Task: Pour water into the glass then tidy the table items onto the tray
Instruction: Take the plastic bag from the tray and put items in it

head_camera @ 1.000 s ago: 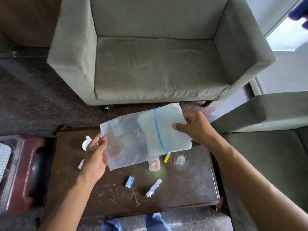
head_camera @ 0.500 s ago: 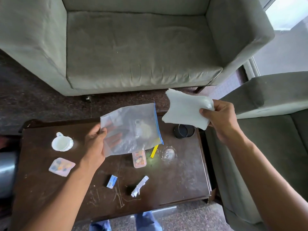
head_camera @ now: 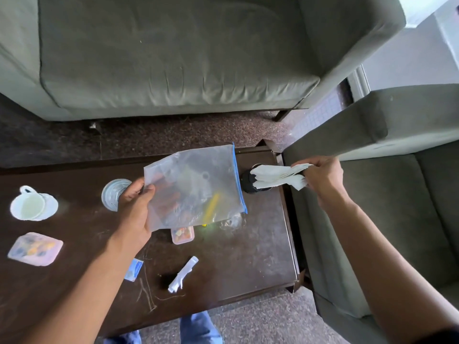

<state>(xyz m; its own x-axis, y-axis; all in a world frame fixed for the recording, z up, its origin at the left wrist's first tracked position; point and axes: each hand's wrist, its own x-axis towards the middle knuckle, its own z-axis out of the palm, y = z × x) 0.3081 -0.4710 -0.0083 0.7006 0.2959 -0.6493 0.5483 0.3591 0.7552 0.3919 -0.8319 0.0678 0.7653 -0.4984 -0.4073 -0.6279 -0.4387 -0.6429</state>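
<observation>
My left hand (head_camera: pixel 135 209) grips a clear zip bag (head_camera: pixel 196 187) with a blue seal, held above the dark wooden table (head_camera: pixel 248 264). My right hand (head_camera: pixel 320 177) holds a stack of white tissues (head_camera: pixel 278 177) at the table's right edge, just over a black round container (head_camera: pixel 248 187). A clear glass (head_camera: pixel 114 194) stands by my left thumb. At the far left sits a white cup on a saucer (head_camera: pixel 33 204). Seen through or below the bag are a yellow stick (head_camera: pixel 211 207) and a small pink box (head_camera: pixel 182 234).
On the table also lie a pink pouch (head_camera: pixel 34 248), a small blue sachet (head_camera: pixel 134 269), a crumpled white wrapper (head_camera: pixel 183 273) and a clear lid (head_camera: pixel 232 222). A grey-green sofa (head_camera: pixel 173 58) stands behind the table, an armchair (head_camera: pixel 397 194) on the right.
My right hand pulled the tissues out of the bag, swung right and dropped to the black container at the table's right edge. The view tilted down; my left hand still holds the bag.
</observation>
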